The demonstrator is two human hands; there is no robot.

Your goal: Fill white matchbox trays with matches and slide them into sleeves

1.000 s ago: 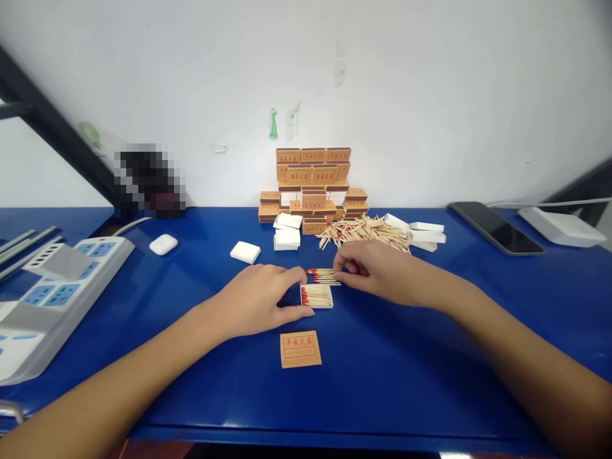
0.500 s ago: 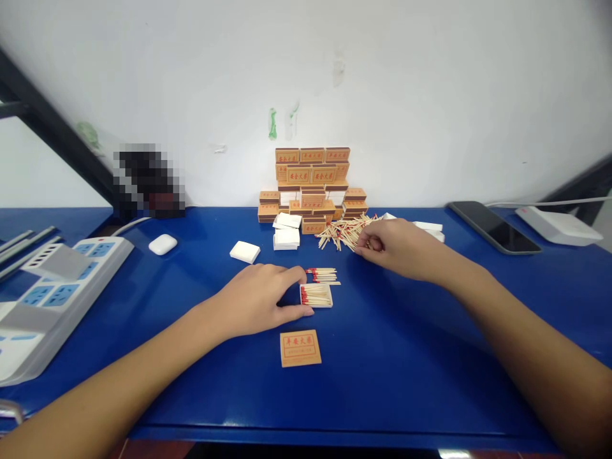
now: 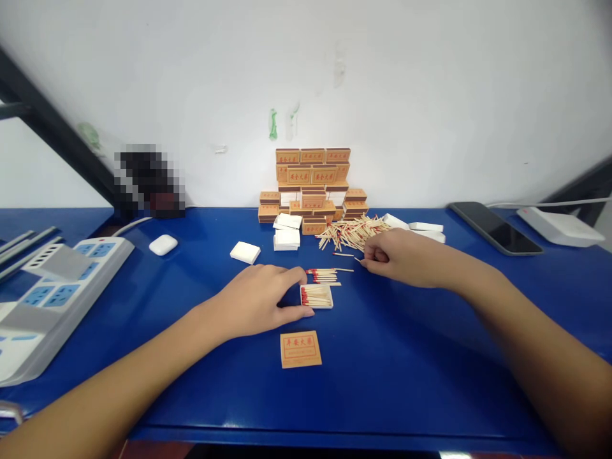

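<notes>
A white matchbox tray [image 3: 329,299] lies in front of me, filled with red-tipped matches [image 3: 316,295]. Around its left end my left hand [image 3: 262,296] is curled, index finger at the far corner and thumb along the near edge. Just beyond the tray sits a small row of matches [image 3: 324,275]. My right hand [image 3: 394,255] pinches a single match [image 3: 357,259], most of it hidden by the fingers. Another loose match [image 3: 343,255] lies left of those fingertips, with the big match pile [image 3: 349,233] behind. Nearer me is a flat orange matchbox sleeve [image 3: 300,349].
Orange matchboxes [image 3: 312,175] are stacked against the wall. White trays stand left of the pile [image 3: 287,239] and right of it [image 3: 428,231]; another white tray [image 3: 245,252] lies apart. A power strip [image 3: 62,293], white earbud case [image 3: 163,245] and phone [image 3: 496,228] flank them.
My right hand has drawn back from the pile toward me, with a match between its fingertips. Loose matches now show between pile and row. My left hand stays at the tray.
</notes>
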